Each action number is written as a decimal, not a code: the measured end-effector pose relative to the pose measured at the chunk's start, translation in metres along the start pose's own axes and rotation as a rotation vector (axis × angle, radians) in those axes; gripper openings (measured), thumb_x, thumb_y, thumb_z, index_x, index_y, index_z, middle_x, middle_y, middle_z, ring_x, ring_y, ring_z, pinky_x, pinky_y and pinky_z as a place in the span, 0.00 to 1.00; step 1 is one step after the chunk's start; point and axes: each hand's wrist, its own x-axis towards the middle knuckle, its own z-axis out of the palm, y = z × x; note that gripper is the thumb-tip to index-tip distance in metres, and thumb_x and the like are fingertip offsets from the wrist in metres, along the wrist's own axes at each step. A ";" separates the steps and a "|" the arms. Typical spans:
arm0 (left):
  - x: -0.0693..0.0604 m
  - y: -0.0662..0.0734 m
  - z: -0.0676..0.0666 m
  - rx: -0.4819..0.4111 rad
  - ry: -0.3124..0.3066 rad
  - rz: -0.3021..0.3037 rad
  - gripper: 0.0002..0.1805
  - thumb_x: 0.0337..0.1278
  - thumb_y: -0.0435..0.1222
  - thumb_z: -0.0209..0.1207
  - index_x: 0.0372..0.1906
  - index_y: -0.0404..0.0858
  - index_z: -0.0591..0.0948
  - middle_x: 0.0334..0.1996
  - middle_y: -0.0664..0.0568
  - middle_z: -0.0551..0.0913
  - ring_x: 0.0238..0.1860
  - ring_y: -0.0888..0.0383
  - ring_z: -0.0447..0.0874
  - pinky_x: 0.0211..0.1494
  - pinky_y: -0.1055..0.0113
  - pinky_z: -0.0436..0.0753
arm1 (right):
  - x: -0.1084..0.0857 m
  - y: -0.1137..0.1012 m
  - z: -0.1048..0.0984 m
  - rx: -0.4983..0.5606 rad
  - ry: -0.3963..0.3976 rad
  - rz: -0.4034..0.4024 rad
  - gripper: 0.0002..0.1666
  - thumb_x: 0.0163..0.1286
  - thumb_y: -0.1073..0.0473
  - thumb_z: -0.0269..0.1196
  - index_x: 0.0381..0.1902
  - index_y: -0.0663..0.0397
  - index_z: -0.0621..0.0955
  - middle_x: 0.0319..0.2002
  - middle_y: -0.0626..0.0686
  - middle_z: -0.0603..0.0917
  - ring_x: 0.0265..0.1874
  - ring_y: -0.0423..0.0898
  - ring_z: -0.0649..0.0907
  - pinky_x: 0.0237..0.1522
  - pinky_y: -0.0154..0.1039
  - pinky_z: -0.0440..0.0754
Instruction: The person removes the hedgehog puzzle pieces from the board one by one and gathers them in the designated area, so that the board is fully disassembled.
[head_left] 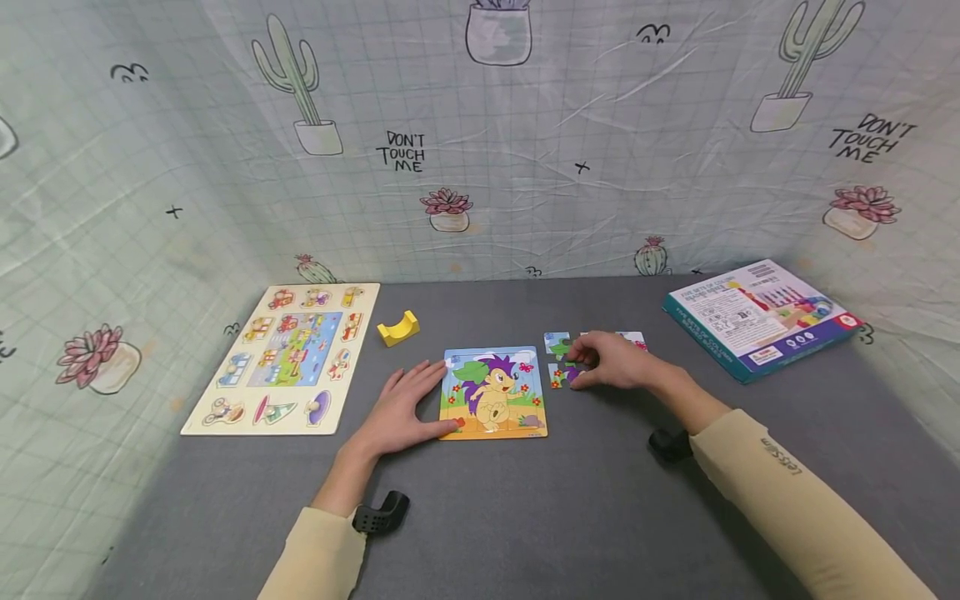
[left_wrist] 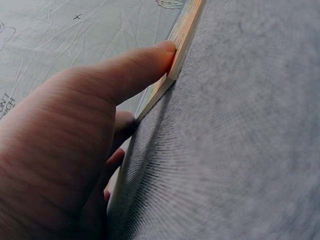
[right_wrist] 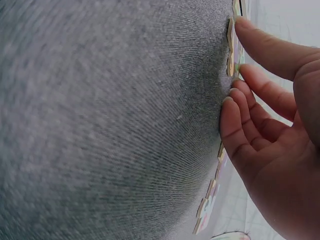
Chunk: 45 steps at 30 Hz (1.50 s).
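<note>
A square hedgehog puzzle board (head_left: 493, 408) lies flat on the table in the head view. My left hand (head_left: 405, 412) rests along its left side with fingers extended, and the thumb (left_wrist: 142, 62) lies on the near-left corner. Right of the board, my right hand (head_left: 618, 360) is over a small group of puzzle pieces. Its thumb (right_wrist: 270, 50) and index finger pinch the two ends of one flat puzzle piece (right_wrist: 230, 47) at the tabletop. Another piece with green and blue print (head_left: 557, 342) lies just beyond it. Further pieces (head_left: 636, 338) are partly hidden behind the hand.
At the left lies a wooden vehicle picture board (head_left: 247, 342). A yellow curved block (head_left: 399, 330) stands between it and the hedgehog board. A flat game box (head_left: 757, 317) lies at the back right. Printed cloth (head_left: 525, 150) hangs behind the grey table (head_left: 510, 517).
</note>
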 end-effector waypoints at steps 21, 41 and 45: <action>0.000 -0.002 0.000 0.005 -0.001 0.005 0.50 0.52 0.59 0.67 0.76 0.36 0.67 0.75 0.46 0.65 0.77 0.43 0.53 0.76 0.40 0.45 | 0.001 -0.002 0.004 -0.042 0.013 0.007 0.19 0.62 0.58 0.75 0.46 0.63 0.83 0.40 0.54 0.81 0.42 0.51 0.78 0.50 0.51 0.78; 0.000 -0.002 0.000 -0.001 -0.005 0.008 0.50 0.52 0.59 0.67 0.76 0.37 0.67 0.75 0.46 0.64 0.77 0.44 0.52 0.76 0.40 0.45 | 0.007 -0.021 -0.006 0.022 0.070 -0.003 0.25 0.64 0.56 0.73 0.54 0.65 0.80 0.44 0.56 0.82 0.44 0.51 0.79 0.47 0.47 0.79; 0.000 -0.001 0.000 -0.002 -0.008 0.004 0.50 0.52 0.59 0.67 0.76 0.37 0.67 0.75 0.46 0.64 0.77 0.44 0.52 0.76 0.40 0.45 | 0.013 -0.032 -0.003 0.064 0.074 -0.016 0.27 0.65 0.55 0.73 0.56 0.65 0.80 0.47 0.58 0.82 0.45 0.52 0.79 0.47 0.47 0.80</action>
